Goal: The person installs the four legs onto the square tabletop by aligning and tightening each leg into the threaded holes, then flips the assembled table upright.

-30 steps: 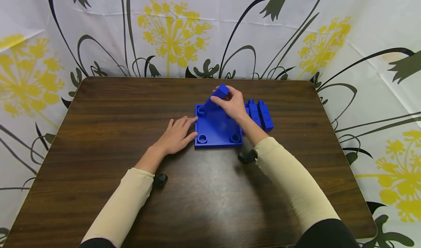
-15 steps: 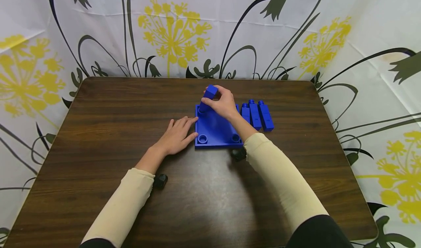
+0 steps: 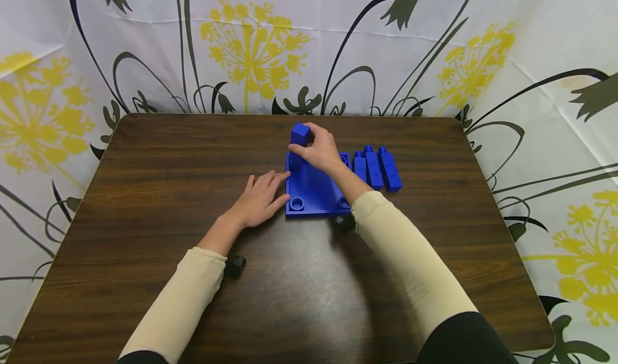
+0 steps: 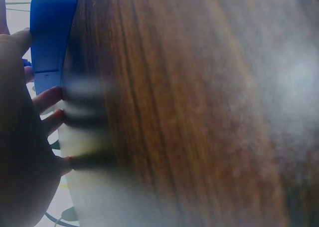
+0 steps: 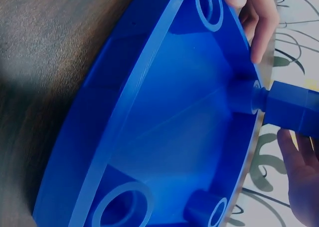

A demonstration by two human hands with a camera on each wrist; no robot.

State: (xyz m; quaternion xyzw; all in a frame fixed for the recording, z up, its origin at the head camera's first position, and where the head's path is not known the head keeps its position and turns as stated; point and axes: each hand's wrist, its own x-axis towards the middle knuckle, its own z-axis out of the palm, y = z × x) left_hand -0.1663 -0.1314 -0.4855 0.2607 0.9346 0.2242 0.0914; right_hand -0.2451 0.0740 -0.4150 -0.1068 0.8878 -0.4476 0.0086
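Observation:
A blue square tray-like board point(image 3: 316, 187) with a raised rim and a round socket in each corner lies on the table. My right hand point(image 3: 321, 149) pinches a blue square-sided leg point(image 3: 300, 133) between thumb and fingers, upright over the board's far left corner. In the right wrist view the leg's narrow peg end point(image 5: 259, 98) is right at the mouth of that corner's socket. Flat on the table, my left hand point(image 3: 258, 200) has its fingers spread, with the thumb and index fingertips against the board's left edge. The left wrist view shows these fingers beside the blue side wall point(image 4: 50, 32).
Several more blue legs point(image 3: 381, 168) lie side by side just right of the board, peg ends pointing away. The brown wooden table point(image 3: 193, 155) ends at a flower-patterned cloth point(image 3: 270, 42) behind. Black wrist cameras point(image 3: 235, 266) jut from both wrists.
My right hand has carried the leg leftward to the far left corner and turned it from leaning to upright. The left hand and the board have stayed put.

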